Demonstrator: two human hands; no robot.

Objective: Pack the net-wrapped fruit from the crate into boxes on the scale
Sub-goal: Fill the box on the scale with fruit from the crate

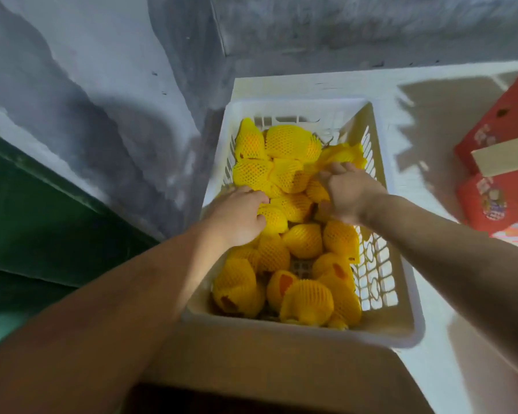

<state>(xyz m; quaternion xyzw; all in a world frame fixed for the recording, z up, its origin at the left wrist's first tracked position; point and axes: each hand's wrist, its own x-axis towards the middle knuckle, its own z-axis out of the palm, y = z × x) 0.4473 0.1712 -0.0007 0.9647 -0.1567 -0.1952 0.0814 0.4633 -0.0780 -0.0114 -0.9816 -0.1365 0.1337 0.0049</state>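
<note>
- Left hand (pixel 240 215) grip curled round one net-wrapped fruit (pixel 272 218) in the white crate (pixel 311 331).
- Right hand (pixel 346 192), at 3 o'clock of it, pinched yellow netting (pixel 343 155).

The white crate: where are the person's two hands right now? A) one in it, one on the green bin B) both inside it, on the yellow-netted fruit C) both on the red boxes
B: the left hand and right hand both reach into the white crate, onto the net-wrapped fruit.
</note>
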